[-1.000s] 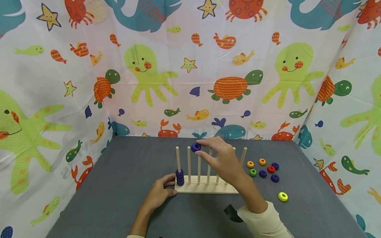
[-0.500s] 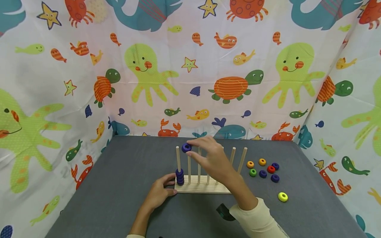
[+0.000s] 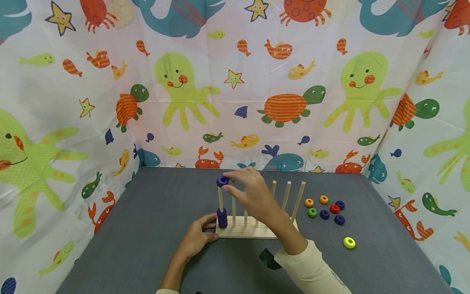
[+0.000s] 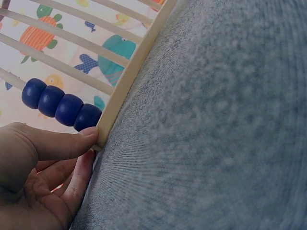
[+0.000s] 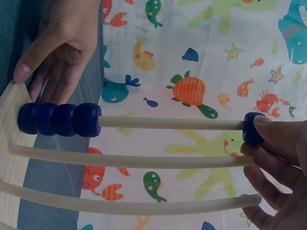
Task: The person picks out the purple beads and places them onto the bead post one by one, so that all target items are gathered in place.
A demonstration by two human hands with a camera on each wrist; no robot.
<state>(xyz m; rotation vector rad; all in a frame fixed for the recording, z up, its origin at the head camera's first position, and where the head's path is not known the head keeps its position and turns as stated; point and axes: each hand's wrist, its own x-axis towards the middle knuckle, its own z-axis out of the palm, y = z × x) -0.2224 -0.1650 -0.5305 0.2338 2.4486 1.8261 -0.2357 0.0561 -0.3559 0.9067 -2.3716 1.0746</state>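
Observation:
A wooden peg rack [image 3: 253, 232] with a row of upright dowels stands mid-table. My left hand [image 3: 198, 237] holds the left end of its base, the thumb [image 4: 88, 132] lying against the wood beside the lowest bead. Several dark blue beads [image 4: 69, 109] are stacked at the bottom of the leftmost dowel [image 3: 220, 199]. Between thumb and index finger, my right hand [image 3: 253, 192] pinches another blue bead [image 3: 222, 181] right at the top of that dowel. In the right wrist view this bead [image 5: 253, 128] meets the dowel's tip. The other dowels carry no beads.
Right of the rack lie loose beads: orange [image 3: 323, 199], green [image 3: 312, 212], red [image 3: 334, 208] and several blue ones [image 3: 339, 219]. A yellow bead [image 3: 349, 243] sits closer to me. A sea-animal curtain [image 3: 235, 81] hangs behind the grey table [image 3: 147, 245].
My right hand has carried the blue bead leftward past the middle dowels to the top of the leftmost one. The left hand has stayed on the base.

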